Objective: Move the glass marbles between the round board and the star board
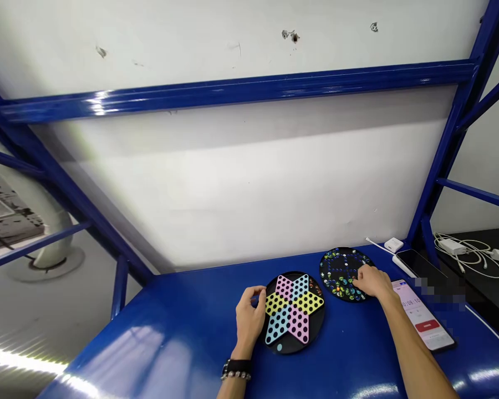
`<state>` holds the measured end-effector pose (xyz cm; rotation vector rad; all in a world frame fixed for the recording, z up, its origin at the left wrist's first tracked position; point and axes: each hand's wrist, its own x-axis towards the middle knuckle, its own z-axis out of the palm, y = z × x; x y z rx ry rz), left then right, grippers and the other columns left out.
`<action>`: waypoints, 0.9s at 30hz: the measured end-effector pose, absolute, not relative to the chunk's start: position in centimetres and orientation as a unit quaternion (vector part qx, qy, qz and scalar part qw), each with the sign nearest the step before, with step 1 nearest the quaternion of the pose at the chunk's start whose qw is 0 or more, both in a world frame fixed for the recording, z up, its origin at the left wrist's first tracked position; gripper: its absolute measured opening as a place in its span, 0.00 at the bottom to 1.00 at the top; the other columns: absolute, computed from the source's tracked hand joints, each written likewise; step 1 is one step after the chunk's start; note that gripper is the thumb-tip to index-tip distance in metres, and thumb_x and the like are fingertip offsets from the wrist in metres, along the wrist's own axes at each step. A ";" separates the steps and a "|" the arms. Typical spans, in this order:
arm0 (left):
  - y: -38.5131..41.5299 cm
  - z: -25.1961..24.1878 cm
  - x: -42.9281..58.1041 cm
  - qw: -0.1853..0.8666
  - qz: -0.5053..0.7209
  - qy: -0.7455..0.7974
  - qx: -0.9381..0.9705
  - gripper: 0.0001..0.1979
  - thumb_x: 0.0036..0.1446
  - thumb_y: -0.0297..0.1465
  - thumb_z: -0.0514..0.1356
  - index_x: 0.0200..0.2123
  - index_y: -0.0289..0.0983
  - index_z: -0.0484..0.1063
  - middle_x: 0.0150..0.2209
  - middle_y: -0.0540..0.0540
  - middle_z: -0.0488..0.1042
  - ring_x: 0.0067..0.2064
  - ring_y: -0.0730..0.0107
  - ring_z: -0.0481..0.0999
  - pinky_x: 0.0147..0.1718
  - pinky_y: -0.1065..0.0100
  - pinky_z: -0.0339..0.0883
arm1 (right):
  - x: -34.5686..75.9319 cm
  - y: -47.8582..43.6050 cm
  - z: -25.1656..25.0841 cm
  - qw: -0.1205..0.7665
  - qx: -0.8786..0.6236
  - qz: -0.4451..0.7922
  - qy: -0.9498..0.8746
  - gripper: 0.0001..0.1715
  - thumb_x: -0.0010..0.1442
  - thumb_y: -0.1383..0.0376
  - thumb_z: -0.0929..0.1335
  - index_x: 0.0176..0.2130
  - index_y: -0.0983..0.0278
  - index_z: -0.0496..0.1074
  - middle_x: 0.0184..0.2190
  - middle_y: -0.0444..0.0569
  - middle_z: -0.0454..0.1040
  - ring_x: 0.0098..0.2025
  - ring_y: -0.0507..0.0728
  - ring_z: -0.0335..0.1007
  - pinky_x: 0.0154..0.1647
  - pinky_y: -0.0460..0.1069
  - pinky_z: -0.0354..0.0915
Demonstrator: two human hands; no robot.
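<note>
A round black Chinese checkers board (283,348) with a pink, blue and yellow star lies on the blue table. Some reddish-brown marbles (315,287) sit at its upper right edge. My left hand (249,317) is at the board's left rim, its thumb and index finger curled together; anything between them is hidden. To the right, a round black tray (341,270) carries many glass marbles (346,288). Over its right side is my right hand (373,281), fingertips bent down and closed among the marbles. What they pinch cannot be made out.
A phone (422,316) showing a running timer lies right of my right forearm, near a darker phone (419,263). A white charger (393,245) and cable stand behind. Blue frame bars (249,88) cross the white wall. More cables (478,252) lie on a black surface at right.
</note>
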<state>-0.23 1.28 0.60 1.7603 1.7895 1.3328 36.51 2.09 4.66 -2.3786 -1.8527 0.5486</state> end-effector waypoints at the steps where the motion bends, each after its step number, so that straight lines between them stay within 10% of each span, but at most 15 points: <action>1: 1.3 0.6 -0.2 0.149 0.463 0.624 0.612 0.16 0.60 0.44 0.54 0.35 0.39 0.75 0.37 0.45 0.79 0.40 0.61 0.78 0.39 0.63 0.73 | 36.4 2.2 4.5 0.045 -0.774 0.178 -0.607 0.09 0.54 0.59 0.68 0.26 0.60 0.68 0.31 0.49 0.77 0.36 0.61 0.76 0.34 0.51 0.60; 14: 1.3 0.8 0.0 0.151 0.467 0.619 0.614 0.16 0.60 0.44 0.54 0.34 0.40 0.74 0.37 0.45 0.78 0.40 0.61 0.78 0.39 0.63 0.73 | 36.0 3.5 2.3 0.147 -0.720 0.160 -0.659 0.21 0.66 0.60 0.59 0.58 0.54 0.63 0.43 0.49 0.78 0.48 0.59 0.73 0.44 0.51 0.59; 27: 1.2 0.8 0.0 0.146 0.472 0.615 0.614 0.16 0.60 0.44 0.54 0.34 0.39 0.75 0.37 0.44 0.79 0.40 0.60 0.78 0.40 0.62 0.74 | 34.4 4.9 1.5 0.130 -0.742 0.109 -0.649 0.10 0.67 0.58 0.60 0.45 0.60 0.62 0.35 0.49 0.78 0.41 0.60 0.76 0.39 0.50 0.57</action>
